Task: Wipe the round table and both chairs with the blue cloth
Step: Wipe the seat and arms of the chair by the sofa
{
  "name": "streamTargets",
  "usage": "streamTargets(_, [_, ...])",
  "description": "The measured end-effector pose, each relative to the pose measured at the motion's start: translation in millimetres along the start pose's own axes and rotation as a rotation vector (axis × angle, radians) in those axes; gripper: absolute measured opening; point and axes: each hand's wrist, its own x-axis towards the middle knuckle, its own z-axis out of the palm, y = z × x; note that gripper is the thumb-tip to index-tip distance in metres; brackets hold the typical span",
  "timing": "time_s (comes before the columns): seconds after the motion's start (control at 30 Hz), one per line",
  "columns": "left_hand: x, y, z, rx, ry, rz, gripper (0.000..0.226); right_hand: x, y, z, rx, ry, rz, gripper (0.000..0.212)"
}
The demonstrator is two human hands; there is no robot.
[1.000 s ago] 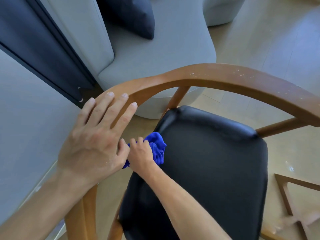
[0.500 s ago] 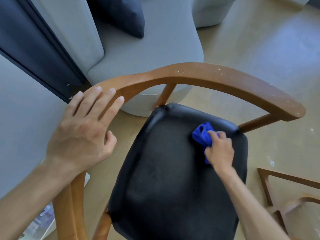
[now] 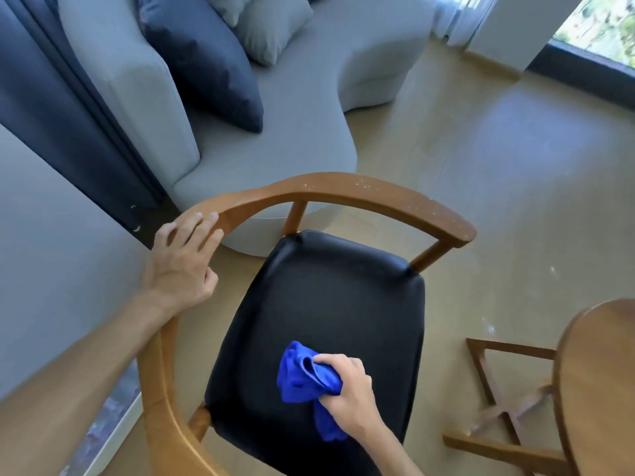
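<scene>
Right hand point(image 3: 350, 395) fingers bunched tight round the blue cloth point(image 3: 305, 379), pressing it onto the near part of the chair's black seat point(image 3: 330, 304) to wipe, while left hand point(image 3: 184, 262) lies flat-fingered on the curved wooden backrest point(image 3: 343, 194) to steady the frame.

Both forearms are bare, with no sleeves or jewellery visible.

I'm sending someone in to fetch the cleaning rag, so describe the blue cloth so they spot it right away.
Find the wooden armchair beside the grey sofa. On the near part of its black seat, the right hand grips the blue cloth, bunched up. It is the only bright blue thing there, far more vivid than the dark navy cushion.
</scene>
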Motion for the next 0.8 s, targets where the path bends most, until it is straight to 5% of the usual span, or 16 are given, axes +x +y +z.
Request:
streamTargets(0.13, [4.1, 35.9, -54.5, -0.153, -0.269, -0.232, 0.05, -38.9, -50.6, -67.9, 0.487, 0.149, -0.04, 0.045])
streamTargets(0.23, [-5.8, 72.6, -116.8, -0.674, -0.226, -0.316, 0.023, -66.4, -92.5, -112.3, 0.624, 0.199, -0.115, 0.045])
streamTargets(0.33, [-24.6, 103.8, -195.1, -0.989, -0.276, -0.249, 0.033, -94.7, -135.6, -148.2, 0.64, 0.283, -0.198, 0.045])
streamTargets(0.47, [-49.2, 130.8, -288.2, -1.178, -0.298, -0.092, 0.031, -133.5, -187.6, -190.3, 0.645, 0.355, -0.254, 0.051])
streamTargets(0.6, [-73.7, 141.7, -352.7, -1.137, -0.211, 0.012, 0.045, -171.7, -218.2, -224.4, 0.816, 0.244, -0.332, 0.056])
streamTargets(0.8, [-102.0, 147.4, -392.4, -1.154, -0.006, 0.011, 0.024, -218.8, -246.3, -256.3, 0.763, 0.153, -0.436, 0.051])
